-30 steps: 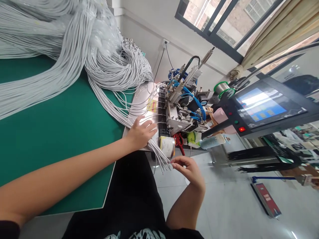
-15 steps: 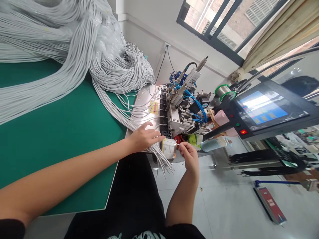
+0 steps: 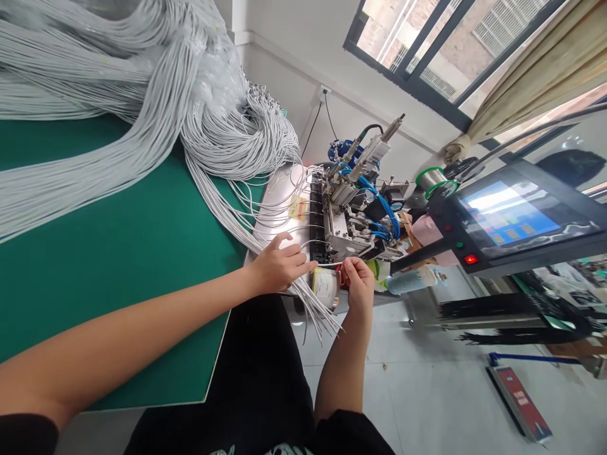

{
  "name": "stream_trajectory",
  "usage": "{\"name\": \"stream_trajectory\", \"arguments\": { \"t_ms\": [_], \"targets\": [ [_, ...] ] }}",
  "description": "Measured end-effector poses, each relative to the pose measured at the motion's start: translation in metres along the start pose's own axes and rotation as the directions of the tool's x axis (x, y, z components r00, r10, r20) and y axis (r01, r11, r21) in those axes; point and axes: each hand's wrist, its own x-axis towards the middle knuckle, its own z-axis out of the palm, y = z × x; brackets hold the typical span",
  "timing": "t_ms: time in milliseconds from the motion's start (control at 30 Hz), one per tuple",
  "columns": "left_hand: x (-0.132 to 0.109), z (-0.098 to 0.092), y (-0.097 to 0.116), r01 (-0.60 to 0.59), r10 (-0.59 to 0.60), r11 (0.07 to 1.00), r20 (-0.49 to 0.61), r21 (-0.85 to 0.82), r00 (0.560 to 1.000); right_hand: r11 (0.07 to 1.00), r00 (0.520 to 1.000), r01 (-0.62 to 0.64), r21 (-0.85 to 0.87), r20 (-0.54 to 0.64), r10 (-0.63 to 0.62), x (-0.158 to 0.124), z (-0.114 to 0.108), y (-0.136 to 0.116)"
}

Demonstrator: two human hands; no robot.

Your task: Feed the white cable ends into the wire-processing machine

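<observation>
My left hand [image 3: 281, 264] rests over a bundle of white cables [image 3: 310, 302] at the green table's right edge, its fingers closed round a cable. Between the two hands a thin white cable [image 3: 329, 264] runs nearly level, and my right hand [image 3: 356, 275] pinches its right end. Loose ends of the bundle fan out below my left hand. A round container with a pale label [image 3: 326, 285] stands just under the stretched cable. Just behind the hands is a machine [image 3: 344, 221] with several cables laid into its black front strip [image 3: 318, 218].
Large heaps of white cable [image 3: 142, 76] cover the back left of the green table [image 3: 118, 253]. A screen on an arm [image 3: 521, 212] stands at the right, beside a solder spool [image 3: 432, 180]. A blue bottle [image 3: 410, 280] lies right of my right hand.
My right hand has moved slightly up and the cable between the hands now shows as a longer, straighter line. The view has shifted a little.
</observation>
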Motion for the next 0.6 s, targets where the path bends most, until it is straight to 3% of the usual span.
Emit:
{"name": "stream_trajectory", "arguments": {
  "t_ms": [233,467,600],
  "targets": [
    [0.000,0.002,0.004,0.150,-0.150,0.988,0.017,0.029,0.988,0.968,0.998,0.060,-0.244,0.037,-0.052,0.010,-0.002,0.012],
    [0.001,0.007,0.005,0.208,-0.207,0.978,0.100,0.005,0.973,0.984,0.989,-0.002,-0.178,0.143,0.028,0.015,0.000,0.020],
    [0.001,0.008,0.004,0.206,-0.204,0.978,0.114,-0.005,0.972,0.987,0.990,0.025,-0.159,0.144,-0.002,0.017,0.001,0.020]
  ]
}}
